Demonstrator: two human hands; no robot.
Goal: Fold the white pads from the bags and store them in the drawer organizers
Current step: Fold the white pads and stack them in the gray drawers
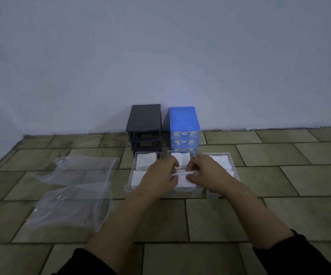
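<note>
Three clear drawers lie side by side on the tiled floor: a left drawer (133, 159), a middle drawer (199, 190) and a right drawer (232, 160). Each holds folded white pads. Over the near half of the middle drawer, my left hand (157, 178) and my right hand (207, 174) both pinch a folded white pad (183, 181) between thumb and fingers. Another pad (181, 157) lies in that drawer's far half. The left drawer shows two pads (145, 161). My right hand hides part of the right drawer's pads (221, 161).
A dark grey organizer frame (144, 126) with open slots and a blue organizer (184, 126) with clear drawers stand against the wall behind the drawers. Two clear plastic bags (75, 203) lie flat on the floor to the left.
</note>
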